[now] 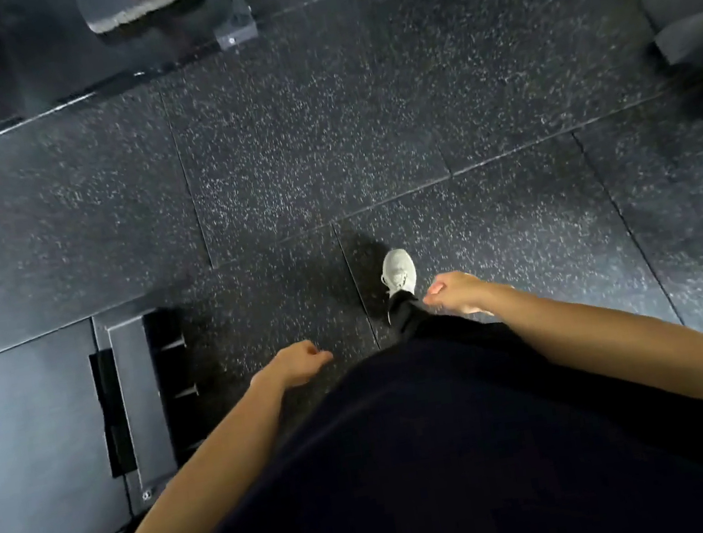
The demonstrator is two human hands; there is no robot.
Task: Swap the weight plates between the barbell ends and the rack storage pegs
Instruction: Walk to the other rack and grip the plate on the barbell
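left hand (298,363), right hand (458,293): each grip loosely curled, empty. weight plates, barbell: none in view. step judged: walking speckled floor (321,134) between lifts. next: reach rack base (235,32), far left.

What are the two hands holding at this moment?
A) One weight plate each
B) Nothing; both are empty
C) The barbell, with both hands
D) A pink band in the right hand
B: the left hand and the right hand hang loosely curled over the floor, and no plate or bar lies in either one.
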